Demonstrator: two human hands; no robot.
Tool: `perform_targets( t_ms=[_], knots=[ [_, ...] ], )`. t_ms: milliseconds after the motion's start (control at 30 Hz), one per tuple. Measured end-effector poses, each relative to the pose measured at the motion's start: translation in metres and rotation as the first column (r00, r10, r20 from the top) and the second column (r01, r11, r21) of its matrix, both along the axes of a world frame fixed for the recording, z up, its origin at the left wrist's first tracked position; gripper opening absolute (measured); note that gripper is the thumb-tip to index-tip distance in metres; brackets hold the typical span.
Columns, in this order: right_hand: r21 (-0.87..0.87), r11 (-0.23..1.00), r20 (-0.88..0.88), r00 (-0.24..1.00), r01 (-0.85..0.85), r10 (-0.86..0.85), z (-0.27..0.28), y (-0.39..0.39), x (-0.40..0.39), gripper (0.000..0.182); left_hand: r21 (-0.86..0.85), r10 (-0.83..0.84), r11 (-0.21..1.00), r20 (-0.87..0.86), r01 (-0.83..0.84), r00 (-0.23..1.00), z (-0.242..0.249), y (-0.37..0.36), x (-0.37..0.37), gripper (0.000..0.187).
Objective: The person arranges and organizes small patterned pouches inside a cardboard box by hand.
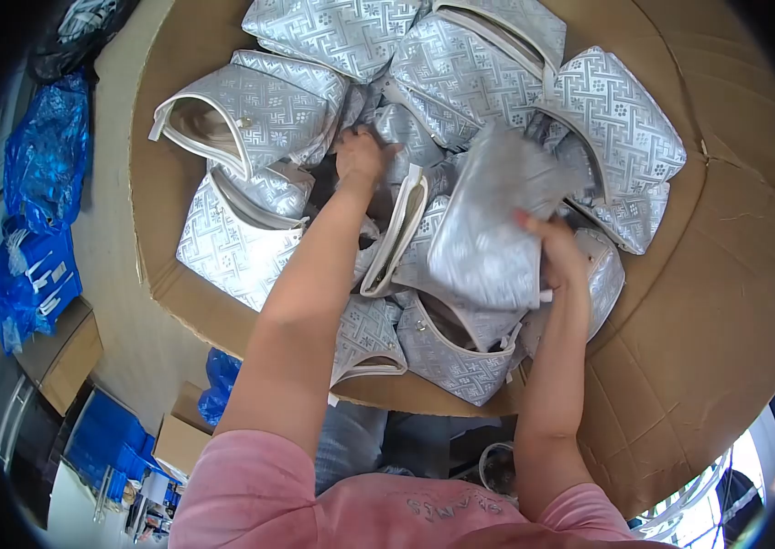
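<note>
My right hand (559, 249) grips a silver patterned zip pouch (483, 233) by its right side; the pouch is smeared by motion. Among the heaped pouches, my left hand (362, 156) reaches down with its thumb apart from the fingers, some fingertips partly hidden. It touches or lies close to a silver pouch (406, 137) beside the thumb. To its left, a pouch (282, 114) lies with its white-edged mouth gaping. Below that sits another unzipped pouch (236, 242). A narrow pouch (398, 233) stands on edge between my arms.
A large cardboard box (717, 265) surrounds the heap, with a wide flap at the right. Several more pouches (470, 69) lie along its far side. Blue plastic bags (48, 156) and a small carton (181, 430) are outside the box at the left.
</note>
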State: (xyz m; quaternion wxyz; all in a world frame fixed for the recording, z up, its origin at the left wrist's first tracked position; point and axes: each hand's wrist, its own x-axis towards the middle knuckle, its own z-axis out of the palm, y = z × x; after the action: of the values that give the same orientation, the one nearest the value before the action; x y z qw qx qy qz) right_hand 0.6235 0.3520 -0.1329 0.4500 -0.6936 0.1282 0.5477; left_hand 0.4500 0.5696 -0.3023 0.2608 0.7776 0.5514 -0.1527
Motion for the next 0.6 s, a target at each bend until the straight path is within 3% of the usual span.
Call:
perform_targets(
  t_ms=[33, 100, 133, 200, 300, 333, 400, 433, 533, 600],
  knots=[
    [0.0, 1.0, 0.0, 1.0, -0.005, 0.005, 0.003, -0.002, -0.003, 0.058, -0.077, 0.007, 0.997, 0.02, -0.005, 1.0, -0.002, 0.001, -0.003, 0.047],
    [0.057, 0.92, -0.142, 0.909, -0.387, 0.391, 0.005, -0.009, -0.011, 0.058, -0.115, -0.037, 0.992, 0.05, 0.042, 0.998, -0.02, 0.006, -0.01, 0.046],
    [0.065, 0.917, -0.14, 0.906, -0.394, 0.399, 0.006, -0.016, -0.019, 0.058, -0.155, -0.08, 0.984, 0.076, 0.091, 0.994, -0.028, 0.009, -0.015, 0.045],
    [0.025, 0.783, -0.078, 0.78, -0.622, 0.621, 0.01, -0.029, -0.03, 0.056, -0.183, -0.118, 0.974, 0.11, 0.137, 0.987, -0.026, 0.018, -0.017, 0.044],
    [0.01, 0.764, -0.096, 0.76, -0.646, 0.643, 0.04, -0.026, -0.04, 0.056, 0.051, -0.124, 0.992, 0.196, 0.116, 0.973, 0.037, 0.002, -0.013, 0.031],
    [0.003, 0.758, -0.107, 0.754, -0.652, 0.648, 0.047, -0.027, -0.043, 0.056, 0.049, -0.134, 0.991, 0.201, 0.126, 0.971, 0.055, -0.004, -0.015, 0.031],
    [0.039, 0.777, -0.043, 0.775, -0.629, 0.63, 0.054, -0.036, -0.053, 0.051, 0.308, -0.044, 0.937, 0.573, -0.165, 0.819, 0.086, -0.013, -0.025, 0.02],
    [0.081, 0.78, 0.024, 0.784, -0.62, 0.62, 0.055, -0.04, -0.057, 0.046, 0.309, -0.053, 0.938, 0.573, -0.155, 0.818, 0.095, -0.016, -0.025, 0.02],
    [0.14, 0.791, 0.098, 0.803, -0.595, 0.587, 0.053, -0.048, -0.061, 0.041, 0.11, 0.282, 0.895, 0.611, -0.432, 0.739, 0.11, -0.021, -0.024, 0.017],
    [0.174, 0.788, 0.125, 0.807, -0.59, 0.577, 0.051, -0.051, -0.064, 0.041, 0.099, 0.301, 0.903, 0.55, -0.419, 0.779, 0.095, -0.03, -0.006, 0.018]
  ],
)
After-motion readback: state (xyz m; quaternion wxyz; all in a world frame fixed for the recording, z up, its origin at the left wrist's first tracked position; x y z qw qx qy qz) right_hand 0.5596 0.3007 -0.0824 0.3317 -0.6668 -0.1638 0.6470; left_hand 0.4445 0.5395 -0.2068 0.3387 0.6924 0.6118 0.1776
